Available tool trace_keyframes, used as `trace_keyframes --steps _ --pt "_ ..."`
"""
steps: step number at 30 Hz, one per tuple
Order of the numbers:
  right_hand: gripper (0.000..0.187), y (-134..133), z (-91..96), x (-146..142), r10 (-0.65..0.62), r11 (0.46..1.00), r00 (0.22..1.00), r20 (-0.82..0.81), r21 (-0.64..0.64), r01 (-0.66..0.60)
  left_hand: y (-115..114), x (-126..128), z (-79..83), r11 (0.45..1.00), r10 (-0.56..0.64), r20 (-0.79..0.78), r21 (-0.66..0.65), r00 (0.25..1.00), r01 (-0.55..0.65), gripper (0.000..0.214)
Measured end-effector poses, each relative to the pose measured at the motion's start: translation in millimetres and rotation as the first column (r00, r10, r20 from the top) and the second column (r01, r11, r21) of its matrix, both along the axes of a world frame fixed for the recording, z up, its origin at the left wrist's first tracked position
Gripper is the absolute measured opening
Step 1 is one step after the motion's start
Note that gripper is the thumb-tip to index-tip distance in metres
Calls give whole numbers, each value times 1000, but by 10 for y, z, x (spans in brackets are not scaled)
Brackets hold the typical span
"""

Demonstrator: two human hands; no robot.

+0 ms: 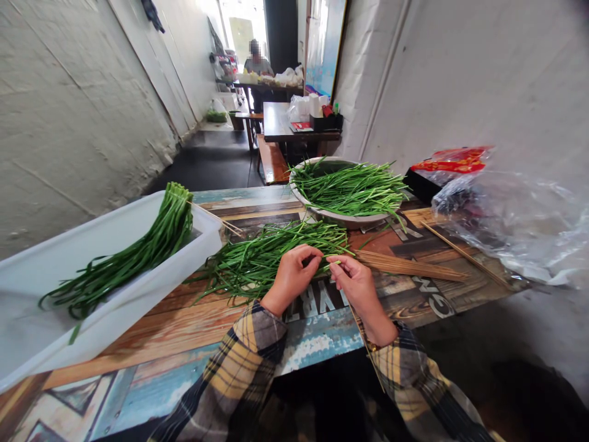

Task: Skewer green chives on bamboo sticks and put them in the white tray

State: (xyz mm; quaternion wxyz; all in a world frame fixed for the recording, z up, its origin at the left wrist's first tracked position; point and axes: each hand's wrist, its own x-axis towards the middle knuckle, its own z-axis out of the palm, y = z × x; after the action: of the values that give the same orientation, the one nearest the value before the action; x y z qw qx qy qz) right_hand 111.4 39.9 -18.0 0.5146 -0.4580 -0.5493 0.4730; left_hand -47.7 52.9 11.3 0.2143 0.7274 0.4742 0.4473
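Observation:
My left hand (pixel 297 270) is closed in a pinch at the right end of a loose heap of garlic chives (pixel 262 255). Close beside it, my right hand (pixel 358 285) pinches a pale green chive stalk (pixel 335 262) between thumb and fingers. The stalk seems to reach the left fingertips, though the fingers partly cover it. A thin bamboo skewer (pixel 363 334) slants down from below the right palm along the wrist; its upper end is hidden. Just past the right hand lies a bundle of bamboo skewers (pixel 409 265).
Left, a white plastic bin (pixel 133 319) holds skewered chives (pixel 156 239). A metal basin (pixel 340 218) of chives stands at the back. Plastic bags (pixel 510 209) and a black box (pixel 421 184) lie right. Another person (pixel 258 64) sits at a far table.

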Motion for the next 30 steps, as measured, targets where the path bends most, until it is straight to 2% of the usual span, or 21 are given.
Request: trace_keyframes --steps 4,13,30 --pt "29 0 -7 6 14 1000 999 30 6 -14 1 -5 17 999 27 46 -32 999 -25 13" --pt "31 2 -11 7 11 1000 1000 27 14 -11 -16 -8 40 998 -9 55 -65 998 12 15" --pt "32 16 -45 23 -4 1000 999 45 8 4 -20 -16 49 997 -28 69 -67 997 32 16"
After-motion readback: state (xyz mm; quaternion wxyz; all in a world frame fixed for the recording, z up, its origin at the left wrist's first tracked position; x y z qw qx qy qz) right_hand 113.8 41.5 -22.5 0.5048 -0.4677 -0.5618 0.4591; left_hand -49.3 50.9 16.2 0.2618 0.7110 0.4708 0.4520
